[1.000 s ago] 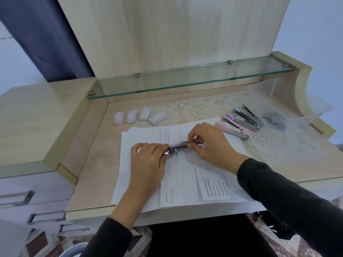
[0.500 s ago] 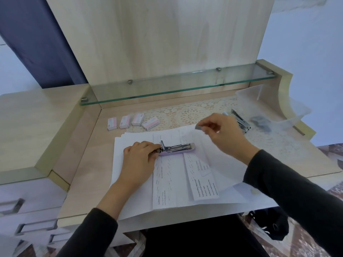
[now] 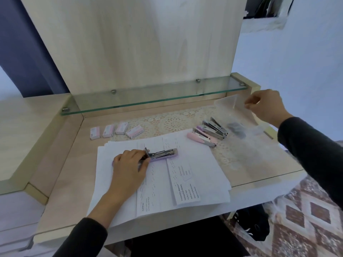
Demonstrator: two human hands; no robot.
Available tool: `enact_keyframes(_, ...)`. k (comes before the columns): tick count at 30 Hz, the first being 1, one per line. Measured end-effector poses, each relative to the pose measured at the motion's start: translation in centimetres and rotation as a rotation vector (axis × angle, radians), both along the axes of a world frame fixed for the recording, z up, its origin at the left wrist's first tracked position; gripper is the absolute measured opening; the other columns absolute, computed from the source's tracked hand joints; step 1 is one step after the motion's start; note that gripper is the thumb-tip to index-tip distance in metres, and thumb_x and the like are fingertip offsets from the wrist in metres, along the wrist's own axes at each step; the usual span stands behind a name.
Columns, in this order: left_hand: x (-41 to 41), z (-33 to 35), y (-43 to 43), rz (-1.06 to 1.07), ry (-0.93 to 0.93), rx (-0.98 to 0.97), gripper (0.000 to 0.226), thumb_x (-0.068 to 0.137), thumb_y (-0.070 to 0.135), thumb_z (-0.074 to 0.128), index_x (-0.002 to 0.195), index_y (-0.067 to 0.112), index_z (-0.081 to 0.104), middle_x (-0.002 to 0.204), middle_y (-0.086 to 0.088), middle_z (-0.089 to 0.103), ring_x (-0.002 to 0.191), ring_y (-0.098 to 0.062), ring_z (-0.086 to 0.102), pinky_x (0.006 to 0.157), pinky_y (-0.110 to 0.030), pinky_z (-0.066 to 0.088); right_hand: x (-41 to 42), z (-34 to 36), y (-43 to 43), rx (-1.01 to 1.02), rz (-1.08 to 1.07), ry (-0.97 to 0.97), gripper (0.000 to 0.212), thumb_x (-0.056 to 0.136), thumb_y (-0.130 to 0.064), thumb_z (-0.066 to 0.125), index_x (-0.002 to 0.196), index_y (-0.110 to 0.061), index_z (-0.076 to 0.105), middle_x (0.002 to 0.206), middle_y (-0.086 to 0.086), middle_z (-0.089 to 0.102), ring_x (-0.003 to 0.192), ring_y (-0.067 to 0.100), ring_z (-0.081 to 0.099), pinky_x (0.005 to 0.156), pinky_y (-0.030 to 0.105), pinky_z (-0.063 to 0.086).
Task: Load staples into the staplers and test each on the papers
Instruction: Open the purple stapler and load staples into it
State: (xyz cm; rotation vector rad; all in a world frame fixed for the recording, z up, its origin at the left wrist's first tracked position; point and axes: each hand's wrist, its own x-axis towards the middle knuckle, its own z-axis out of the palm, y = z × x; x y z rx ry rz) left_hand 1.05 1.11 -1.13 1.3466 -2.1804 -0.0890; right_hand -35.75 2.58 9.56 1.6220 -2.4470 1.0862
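A: Item: lilac stapler with open metal channel [image 3: 163, 154]. Location?
B: On white paper sheets [image 3: 194, 164], long axis left to right. Left hand [image 3: 130, 164] grips its rear end.
A: Right hand [image 3: 265, 106]?
B: Well apart, far right at clear plastic tub [image 3: 226, 102]. Fingers curled, hold undeterminable. Left is nearer.

1. A single wide-angle, head-worn camera looks forward and down on the tabletop [image 3: 61, 182], near enough that a dark sleeve [image 3: 83, 238] enters at the frame's lower edge.
2. It faces the wooden back panel [image 3: 130, 43] beyond the fingers [image 3: 136, 154].
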Motion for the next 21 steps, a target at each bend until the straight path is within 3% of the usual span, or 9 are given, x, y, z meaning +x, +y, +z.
enact_keyframes(6, 0.2, 0.1, 0.2, 0.004, -0.012, 0.032, 0.051, 0.082, 0.048, 0.030, 0.097, 0.015, 0.066, 0.095, 0.001, 0.067, 0.086, -0.023, 0.058, 0.082, -0.033, 0.030, 0.0, -2.1, -0.2, 0.147, 0.002, -0.037, 0.002, 0.075, -0.010, 0.069, 0.075, -0.008, 0.068, 0.084, 0.015, 0.067, 0.076, 0.022, 0.055, 0.069, 0.028, 0.041)
enact_keyframes(12, 0.2, 0.1, 0.3, 0.046, -0.021, 0.025, 0.047, 0.082, 0.048, 0.034, 0.093, 0.017, 0.067, 0.092, 0.003, 0.068, 0.085, -0.022, 0.060, 0.091, -0.045, 0.033, 0.3, -2.0, -0.4, 0.084, -0.005, -0.043, 0.010, 0.080, -0.006, 0.059, 0.079, -0.008, 0.069, 0.082, 0.011, 0.064, 0.074, 0.021, 0.052, 0.070, 0.028, 0.040)
enact_keyframes(17, 0.5, 0.5, -0.1, 0.028, 0.078, 0.096, 0.039, 0.079, 0.042, 0.050, 0.097, 0.014, 0.069, 0.096, -0.001, 0.069, 0.088, -0.023, 0.060, 0.094, -0.048, 0.039, 2.2, -0.8, -0.5, -0.006, 0.088, -0.063, 0.007, 0.080, -0.007, 0.062, 0.081, -0.007, 0.069, 0.080, 0.009, 0.062, 0.075, 0.018, 0.051, 0.072, 0.025, 0.040)
enact_keyframes(21, 1.4, 2.4, -1.1, -0.019, 0.240, 0.178, 0.029, 0.088, 0.035, 0.058, 0.102, 0.012, 0.069, 0.102, 0.002, 0.067, 0.093, -0.012, 0.057, 0.087, -0.028, 0.043, 5.4, -0.5, -1.3, -0.032, 0.251, -0.039, 0.004, 0.079, -0.008, 0.065, 0.077, -0.010, 0.069, 0.077, 0.006, 0.064, 0.059, 0.005, 0.046, 0.060, 0.014, 0.036)
